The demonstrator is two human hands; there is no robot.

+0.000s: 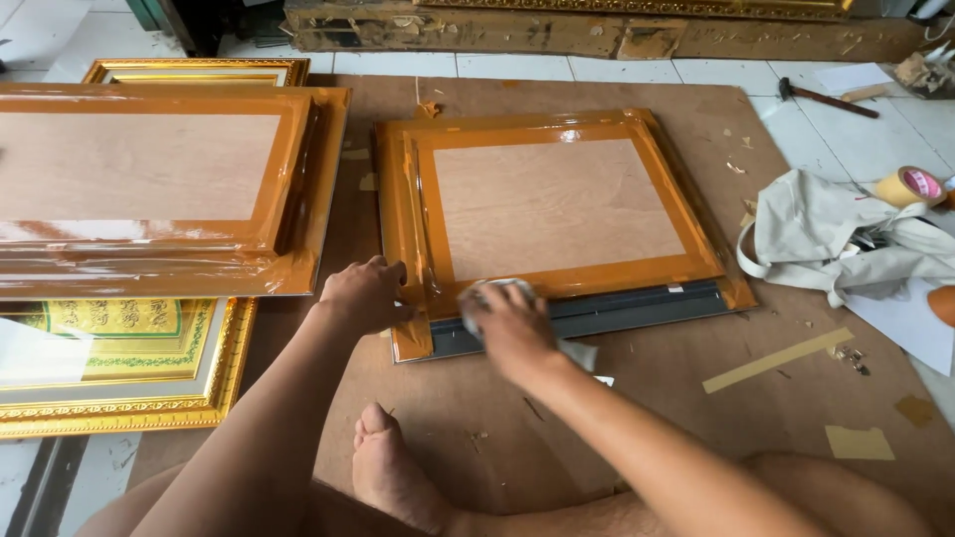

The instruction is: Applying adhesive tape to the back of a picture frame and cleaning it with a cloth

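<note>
- Head view, looking down on a brown board floor sheet [617,398], with a bare foot [393,472] in the lower middle.
- Lying face down in the centre: a picture frame [557,214] with plywood back, edges sealed by glossy brown tape, lower dark grey edge partly bare.
- Left hand [363,295] resting flat on the lower left corner of this frame, fingers a little bent, pressing on the tape, gripping nothing.
- Right hand [512,328] closed around a pale cloth [577,353], pressed against the lower edge of the frame, just beside the left hand.
- At left, well apart from the hands: a stack of taped frames [149,189], also face down, lying over a gold ornate frame [119,378] with green and yellow picture.
- At right, on the board: a crumpled white cloth bag [826,229], a tape roll [910,186] touching it, some loose tape strips [776,360].
- Further back on the white tiles: a hammer [826,97].
- At the top: a long carved wooden moulding [597,30].
</note>
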